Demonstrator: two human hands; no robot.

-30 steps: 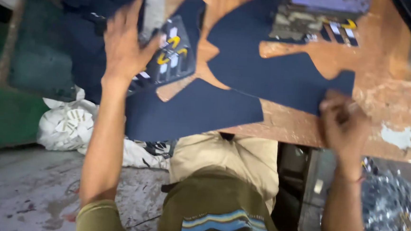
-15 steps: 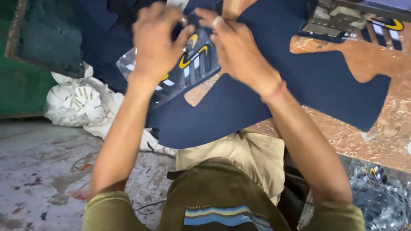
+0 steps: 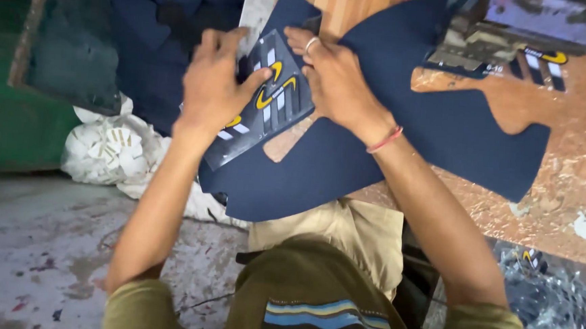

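Grey, stained concrete floor fills the lower left of the head view, with a white bundled sack lying against a green wall, and a worn brown table takes up the right side. On the table's near edge lies a large dark blue cut fabric piece, its lower lobe hanging past the edge toward the person's lap. A clear plastic sheet with yellow and white printed marks rests on the left end of this fabric, tilted. The left hand presses on the sheet's left part, fingers curled and closed on its edge, thumb reaching toward the middle. The right hand, with a ring on one finger and a red thread at the wrist, holds the sheet's upper right edge, fingers narrow and pinched against the fabric. More printed sheets lie further back on the table, well apart from both hands.
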